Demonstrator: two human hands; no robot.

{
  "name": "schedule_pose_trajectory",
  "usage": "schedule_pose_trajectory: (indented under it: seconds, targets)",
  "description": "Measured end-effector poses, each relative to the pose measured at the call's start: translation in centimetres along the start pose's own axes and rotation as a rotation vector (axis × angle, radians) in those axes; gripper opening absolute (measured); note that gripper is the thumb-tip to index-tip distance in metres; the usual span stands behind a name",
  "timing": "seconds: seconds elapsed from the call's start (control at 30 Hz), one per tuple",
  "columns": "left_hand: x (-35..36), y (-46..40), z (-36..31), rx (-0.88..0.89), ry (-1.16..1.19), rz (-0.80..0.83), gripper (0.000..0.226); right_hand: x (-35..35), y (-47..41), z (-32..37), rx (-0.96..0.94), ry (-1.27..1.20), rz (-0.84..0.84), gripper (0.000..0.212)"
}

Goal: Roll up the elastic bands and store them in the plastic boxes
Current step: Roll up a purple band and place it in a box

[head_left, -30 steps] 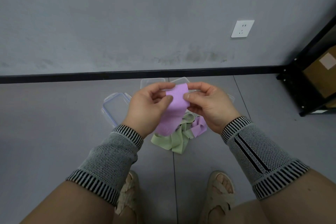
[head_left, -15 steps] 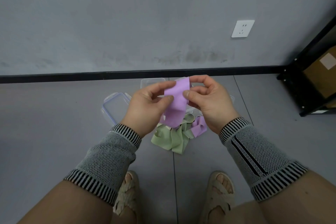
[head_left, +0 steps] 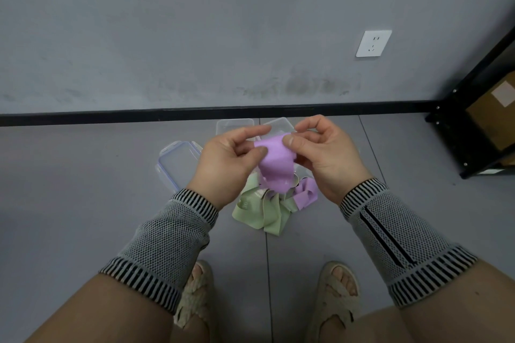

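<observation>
Right at the middle of the frame, both thumbs and forefingers pinch the top edge of a purple elastic band [head_left: 274,159], left hand [head_left: 227,164] and right hand [head_left: 327,156] close together. Its tail hangs down toward a loose heap of green bands [head_left: 262,209] on the floor. Clear plastic boxes [head_left: 235,127] and a lid [head_left: 178,161] lie just behind. The roll looks barely begun; if either pinch slackens, the springy band would likely uncurl or wind crooked.

Left hand [head_left: 225,164] and right hand [head_left: 330,160] pinch a purple band [head_left: 276,161] above the floor [head_left: 83,203]
</observation>
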State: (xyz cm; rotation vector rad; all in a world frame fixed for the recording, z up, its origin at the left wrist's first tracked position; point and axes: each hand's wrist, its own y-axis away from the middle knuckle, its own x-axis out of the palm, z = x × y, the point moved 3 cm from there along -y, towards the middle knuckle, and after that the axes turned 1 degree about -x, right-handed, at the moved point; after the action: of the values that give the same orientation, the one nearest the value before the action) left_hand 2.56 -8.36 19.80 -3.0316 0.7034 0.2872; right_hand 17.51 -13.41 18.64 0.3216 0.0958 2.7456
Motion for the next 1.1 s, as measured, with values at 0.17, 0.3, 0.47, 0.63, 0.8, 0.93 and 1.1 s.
schedule_pose_trajectory:
  seconds: [0.17, 0.3, 0.47, 0.63, 0.8, 0.93, 1.1]
  targets:
    - [-0.3, -0.2, 0.1, -0.033, 0.062, -0.022, 0.035, 0.3, 0.2, 0.0, -0.012, 0.074, 0.019, 0.022]
    - [0.2, 0.1, 0.1, -0.039, 0.02, 0.036, 0.032, -0.1, -0.1, 0.1, 0.001, 0.009, 0.001, 0.017]
    - [-0.1, -0.2, 0.0, -0.076, 0.116, -0.002, 0.03, 0.3, 0.2, 0.0, 0.014, 0.065, 0.067, 0.024]
    - [0.4, 0.0, 0.1, -0.051, 0.04, 0.085, 0.032, 0.1, 0.1, 0.4, 0.0, 0.011, 0.017, 0.02]
    - [-0.1, -0.5, 0.1, -0.117, 0.193, -0.102, 0.027, -0.2, -0.1, 0.1, -0.022, 0.093, -0.119, 0.018]
    - [-0.6, -0.8, 0.4, -0.167, 0.29, -0.229, 0.019, 0.3, 0.5, 0.9, -0.135, 0.233, -0.11, 0.022]
    - [-0.1, -0.9, 0.5, -0.194, 0.393, -0.186, 0.024, 1.4, 0.8, 0.2, -0.103, 0.493, -0.009, 0.03]
